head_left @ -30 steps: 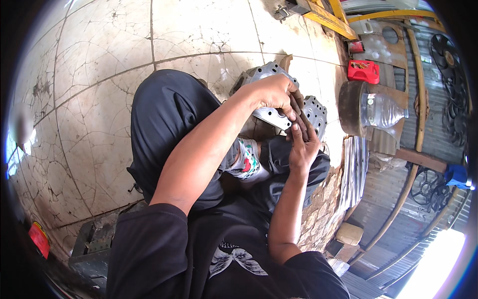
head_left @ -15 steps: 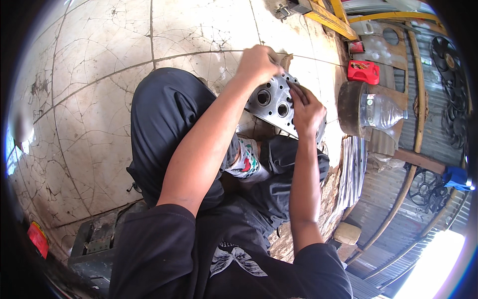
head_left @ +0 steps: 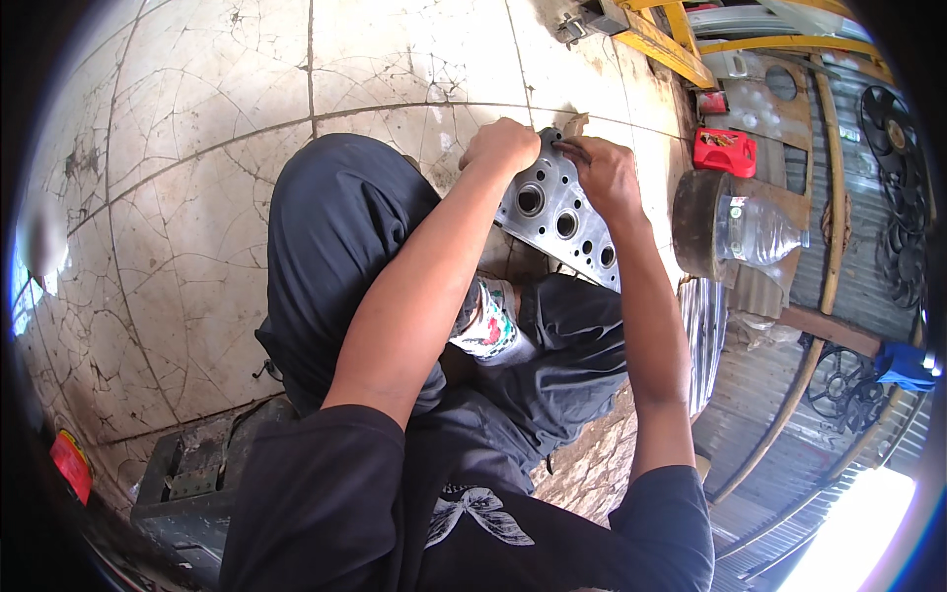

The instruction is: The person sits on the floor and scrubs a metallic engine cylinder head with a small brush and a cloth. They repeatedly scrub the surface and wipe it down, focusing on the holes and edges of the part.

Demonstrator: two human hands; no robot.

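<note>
A grey metal cylinder head [head_left: 548,219] rests aslant in front of my legs, its flat face with round ports and bolt holes turned up. Beside its far left edge is my left hand [head_left: 501,146], curled closed; whatever its fingers hold, if anything, is hidden beneath it. My right hand [head_left: 607,176] is over the far right part of the metal, fingers bent and pressed together, their dark tips close to the far end. Anything small pinched there cannot be made out. The cylinder head's underside is out of sight.
Cracked white tiles [head_left: 212,197] cover the floor. To the right stand a red jug [head_left: 725,151], a dark round drum [head_left: 698,225] and a clear plastic bottle [head_left: 760,232]. A yellow metal frame [head_left: 666,57] is at the far right, a dark toolbox [head_left: 202,483] at the near left.
My right hand has moved farther away along the cylinder head, from its middle to its far end, uncovering more holes. My left hand has shifted slightly nearer and left.
</note>
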